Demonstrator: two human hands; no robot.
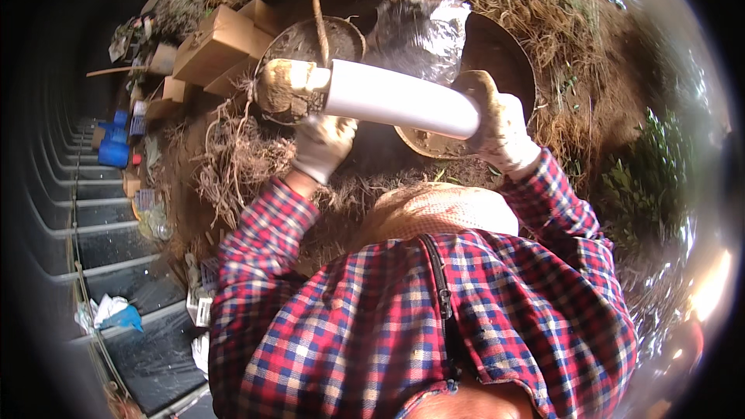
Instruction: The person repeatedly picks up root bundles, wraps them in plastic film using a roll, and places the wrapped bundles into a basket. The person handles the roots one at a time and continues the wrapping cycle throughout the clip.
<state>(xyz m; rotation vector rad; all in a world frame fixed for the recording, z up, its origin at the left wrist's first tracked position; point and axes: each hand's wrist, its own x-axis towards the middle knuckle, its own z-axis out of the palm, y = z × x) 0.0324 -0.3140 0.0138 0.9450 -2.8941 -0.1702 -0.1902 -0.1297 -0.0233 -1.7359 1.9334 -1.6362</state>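
A smooth white tube (403, 99) lies crosswise before me, its right end slightly lower. My right hand (500, 126), in a dirt-stained white glove, is closed round the right end. My left hand (324, 143), gloved alike and a little blurred, is closed at the underside of the left end; its fingertips are partly hidden. Beyond that end sits a tan, dirt-coloured lump (287, 87), whose kind I cannot make out. Under the tube are a round, soil-coloured basin (504, 46) and a smaller round container (349, 31) with a wooden handle (316, 8) leaning in it.
A crumpled shiny plastic bag (423, 39) stands by the larger basin. Cardboard boxes (213, 46) lie at the far left, with tangled roots (240, 159) nearer me. Dry stalks (563, 39) and leafy green plants (652, 178) are on the right. Blue containers (115, 147) stand farther left.
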